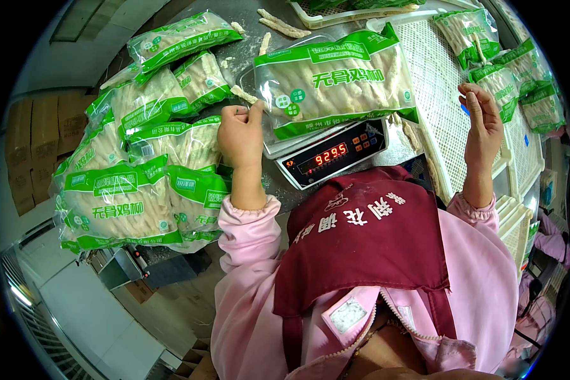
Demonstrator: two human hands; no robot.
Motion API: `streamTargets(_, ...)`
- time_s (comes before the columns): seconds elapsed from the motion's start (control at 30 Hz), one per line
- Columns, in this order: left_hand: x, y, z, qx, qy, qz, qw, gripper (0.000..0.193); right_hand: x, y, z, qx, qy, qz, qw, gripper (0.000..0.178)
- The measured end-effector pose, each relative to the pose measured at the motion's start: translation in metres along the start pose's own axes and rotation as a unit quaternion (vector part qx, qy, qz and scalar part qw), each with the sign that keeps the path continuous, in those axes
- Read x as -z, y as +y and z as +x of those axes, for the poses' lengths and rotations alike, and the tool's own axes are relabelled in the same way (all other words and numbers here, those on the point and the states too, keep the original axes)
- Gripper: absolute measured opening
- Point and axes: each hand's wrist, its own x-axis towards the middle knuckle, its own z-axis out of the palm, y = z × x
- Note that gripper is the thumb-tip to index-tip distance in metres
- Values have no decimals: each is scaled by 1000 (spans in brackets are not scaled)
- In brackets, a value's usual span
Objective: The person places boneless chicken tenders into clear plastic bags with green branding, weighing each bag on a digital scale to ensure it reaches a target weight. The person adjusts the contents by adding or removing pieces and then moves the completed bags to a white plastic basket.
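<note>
A clear and green plastic bag (335, 82) full of pale coated sticks lies on a digital scale (332, 155) with lit red digits. Left of the bag, my left hand (240, 136) is closed with a pale coated stick (243, 95) pinched at its fingertips, the stick pointing up and left. My right hand (482, 123) is raised to the right of the scale, over the edge of a white mesh tray (427, 82). Its fingers curl in against the thumb, and nothing shows between them.
Several filled bags (117, 202) are heaped on the left. More small bags (465, 35) lie on the trays at right. Loose sticks (284, 24) and crumbs sit on the metal table behind the scale. Cardboard boxes (44, 133) stand at far left.
</note>
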Motion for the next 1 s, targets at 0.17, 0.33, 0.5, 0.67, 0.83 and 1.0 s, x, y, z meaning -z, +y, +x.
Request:
streamTargets(0.17, -10, 7, 5, -19, -20, 102, 994, 45, -3, -1, 0, 3, -10, 5, 1000, 18)
streamTargets(0.33, -17, -6, 17, -34, 2, 50, 998, 52, -3, -1, -1, -12, -1, 8, 1000, 19)
streamTargets(0.5, -1, -8, 60, 73, -33, -225, 971, 64, -1, -1, 1, -17, 2, -2, 1000, 19)
streamTargets(0.67, 19, 32, 136, -96, -6, -298, 950, 56, -7, 2, 2, -18, -24, 4, 1000, 18)
streamTargets(0.83, 29, 36, 128, -175, 18, -222, 959, 49, -7, 4, 4, -16, -22, 7, 1000, 18)
streamTargets(1.0, 22, -13, 55, -124, 12, -101, 987, 46, -4, 7, 2, -29, -1, -1, 1000, 18)
